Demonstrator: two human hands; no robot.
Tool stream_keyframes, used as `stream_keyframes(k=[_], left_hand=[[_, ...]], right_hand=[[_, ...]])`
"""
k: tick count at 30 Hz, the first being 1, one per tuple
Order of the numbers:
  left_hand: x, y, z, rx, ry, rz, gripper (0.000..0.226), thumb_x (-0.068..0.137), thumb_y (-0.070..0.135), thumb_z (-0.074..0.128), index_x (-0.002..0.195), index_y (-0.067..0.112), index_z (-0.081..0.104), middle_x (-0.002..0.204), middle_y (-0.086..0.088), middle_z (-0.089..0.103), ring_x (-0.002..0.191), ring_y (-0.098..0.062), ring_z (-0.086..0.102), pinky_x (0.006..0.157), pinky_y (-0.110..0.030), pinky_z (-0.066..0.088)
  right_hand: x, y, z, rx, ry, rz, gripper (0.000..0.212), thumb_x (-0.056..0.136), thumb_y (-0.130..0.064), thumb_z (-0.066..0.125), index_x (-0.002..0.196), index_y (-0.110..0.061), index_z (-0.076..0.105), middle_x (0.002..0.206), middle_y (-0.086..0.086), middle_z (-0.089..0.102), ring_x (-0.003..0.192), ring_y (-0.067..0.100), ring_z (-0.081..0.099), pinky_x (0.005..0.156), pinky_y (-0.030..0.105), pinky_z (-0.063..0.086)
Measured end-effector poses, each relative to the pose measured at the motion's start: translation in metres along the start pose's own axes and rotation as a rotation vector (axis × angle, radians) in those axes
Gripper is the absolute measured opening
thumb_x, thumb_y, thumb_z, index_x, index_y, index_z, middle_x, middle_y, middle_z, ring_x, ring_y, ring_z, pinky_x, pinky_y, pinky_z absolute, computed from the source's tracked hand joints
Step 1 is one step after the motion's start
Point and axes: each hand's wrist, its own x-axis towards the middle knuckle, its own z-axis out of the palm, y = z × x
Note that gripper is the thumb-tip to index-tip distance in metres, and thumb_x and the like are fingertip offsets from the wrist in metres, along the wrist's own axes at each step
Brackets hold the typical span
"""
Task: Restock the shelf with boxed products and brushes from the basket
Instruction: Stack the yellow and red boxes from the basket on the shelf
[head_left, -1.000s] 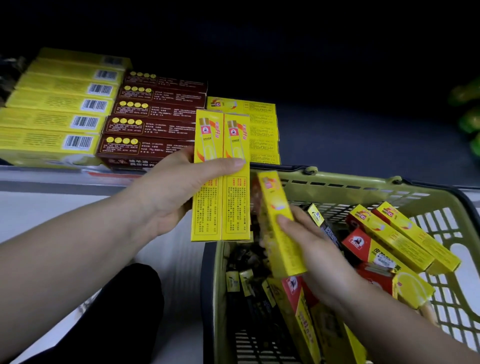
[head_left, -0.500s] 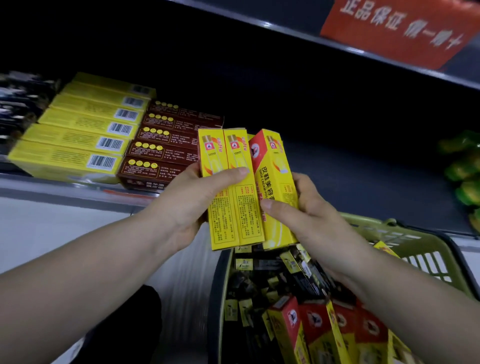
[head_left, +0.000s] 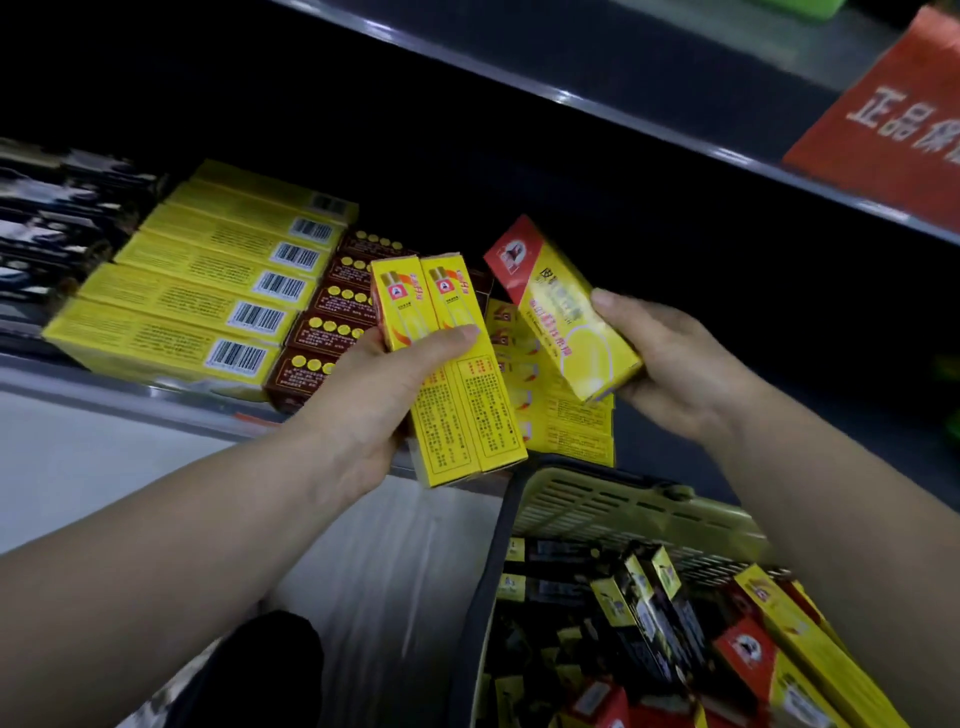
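The left hand (head_left: 374, 400) grips two yellow boxes (head_left: 457, 374) side by side, its thumb laid across their fronts and its fingers curled behind. At three o'clock from it, and apart from it, the right hand (head_left: 680, 364) clasps a red-and-yellow box (head_left: 563, 317) by its lower end. That box is tilted, with its red top toward eleven o'clock. Behind both hands, flat yellow packs (head_left: 566, 421) lie on the shelf (head_left: 104, 397). At ten o'clock from the left hand sit brown boxes (head_left: 332, 332), and beyond them, toward nine o'clock, a row of barcoded yellow boxes (head_left: 197, 296). At five o'clock, the green basket (head_left: 597, 499) holds more boxes and dark packets (head_left: 644, 623). A red sign (head_left: 893, 119) hangs at one o'clock.
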Motion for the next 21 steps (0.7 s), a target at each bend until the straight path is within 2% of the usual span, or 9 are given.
stream_keyframes(k=[2, 4, 6, 8, 10, 12, 15, 18, 21], left_hand=[[0.004, 0.001, -0.003, 0.013, 0.017, 0.003, 0.035, 0.074, 0.029, 0.074, 0.105, 0.019, 0.064, 0.087, 0.002, 0.075, 0.086, -0.015, 0.070, 0.071, -0.034, 0.052], [0.008, 0.002, -0.006, 0.027, 0.022, -0.002, 0.033, 0.074, 0.029, 0.074, 0.104, 0.020, 0.065, 0.087, 0.003, 0.075, 0.086, -0.015, 0.070, 0.070, -0.033, 0.052], [0.010, 0.002, -0.006, 0.031, 0.021, -0.009, 0.032, 0.074, 0.029, 0.073, 0.104, 0.020, 0.065, 0.087, 0.003, 0.075, 0.084, -0.015, 0.071, 0.067, -0.032, 0.051], [0.011, 0.001, -0.006, 0.034, 0.019, -0.018, 0.034, 0.074, 0.028, 0.073, 0.106, 0.018, 0.065, 0.088, 0.001, 0.075, 0.085, -0.016, 0.070, 0.069, -0.033, 0.052], [0.011, 0.000, -0.006, 0.037, 0.008, -0.026, 0.034, 0.074, 0.027, 0.073, 0.106, 0.017, 0.065, 0.087, 0.000, 0.075, 0.084, -0.017, 0.070, 0.070, -0.033, 0.052], [0.011, -0.001, -0.006, 0.046, 0.001, -0.031, 0.036, 0.074, 0.028, 0.073, 0.108, 0.017, 0.064, 0.088, 0.000, 0.075, 0.084, -0.017, 0.071, 0.070, -0.034, 0.052], [0.012, -0.001, -0.007, 0.056, 0.005, -0.034, 0.036, 0.075, 0.028, 0.073, 0.109, 0.017, 0.064, 0.089, -0.001, 0.075, 0.083, -0.017, 0.071, 0.065, -0.032, 0.051], [0.012, -0.002, -0.007, 0.064, 0.009, -0.041, 0.037, 0.075, 0.028, 0.073, 0.109, 0.017, 0.064, 0.090, -0.001, 0.075, 0.084, -0.017, 0.070, 0.066, -0.033, 0.051], [0.012, -0.003, -0.004, 0.057, -0.001, -0.042, 0.036, 0.075, 0.027, 0.072, 0.109, 0.015, 0.065, 0.092, -0.002, 0.075, 0.087, -0.018, 0.070, 0.072, -0.034, 0.052]], right_hand=[[0.012, -0.001, -0.009, -0.158, 0.039, -0.108, 0.025, 0.074, -0.024, 0.068, 0.097, -0.017, 0.061, 0.083, -0.001, 0.072, 0.068, 0.008, 0.068, 0.058, 0.020, 0.054], [0.026, -0.007, -0.018, -0.693, 0.148, -0.263, 0.022, 0.086, -0.021, 0.063, 0.108, -0.021, 0.059, 0.097, -0.004, 0.064, 0.078, 0.007, 0.063, 0.062, 0.007, 0.045], [0.045, -0.008, -0.031, -1.202, 0.174, -0.325, 0.041, 0.091, -0.029, 0.056, 0.131, -0.021, 0.048, 0.108, -0.001, 0.058, 0.093, 0.016, 0.057, 0.066, 0.013, 0.037], [0.065, -0.005, -0.038, -1.397, 0.146, -0.283, 0.049, 0.094, -0.031, 0.051, 0.140, -0.022, 0.036, 0.125, 0.007, 0.055, 0.108, 0.026, 0.054, 0.076, 0.023, 0.036], [0.084, 0.002, -0.039, -1.477, 0.119, -0.235, 0.049, 0.096, -0.029, 0.047, 0.143, -0.026, 0.031, 0.136, 0.010, 0.048, 0.119, 0.030, 0.047, 0.087, 0.031, 0.038], [0.101, 0.009, -0.038, -1.535, 0.068, -0.178, 0.049, 0.097, -0.026, 0.044, 0.144, -0.027, 0.029, 0.143, 0.008, 0.039, 0.128, 0.029, 0.037, 0.099, 0.034, 0.033], [0.113, 0.024, -0.036, -1.445, -0.026, -0.052, 0.049, 0.100, -0.023, 0.039, 0.147, -0.024, 0.024, 0.147, 0.010, 0.035, 0.129, 0.028, 0.039, 0.098, 0.029, 0.033], [0.115, 0.038, -0.039, -1.438, -0.044, -0.001, 0.049, 0.102, -0.030, 0.031, 0.148, -0.028, 0.017, 0.155, 0.010, 0.018, 0.140, 0.031, 0.023, 0.113, 0.039, 0.024], [0.107, 0.038, -0.039, -1.421, -0.034, 0.037, 0.052, 0.101, -0.034, 0.030, 0.149, -0.032, 0.010, 0.158, 0.006, 0.008, 0.144, 0.030, 0.011, 0.116, 0.043, 0.016]])
